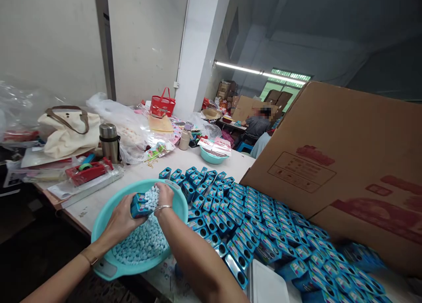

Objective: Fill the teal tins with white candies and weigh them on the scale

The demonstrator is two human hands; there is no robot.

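A teal plastic basin [102,226] full of small pale blue candies [141,243] rests at the table's near edge. Over it, my left hand [120,221] grips a small blue open box [138,206] piled with candies. My right hand [164,194] is cupped, fingers closed, against the top of that box, pressing candies there. Rows of several open blue boxes [250,219] stand on the table right of the basin.
A large cardboard carton [346,171] lies tilted at the right. A steel flask [109,142], cream bag [67,129], red tape dispenser [87,172], plastic bags and a second teal bowl [211,155] crowd the far side. Another person [259,125] sits in the background.
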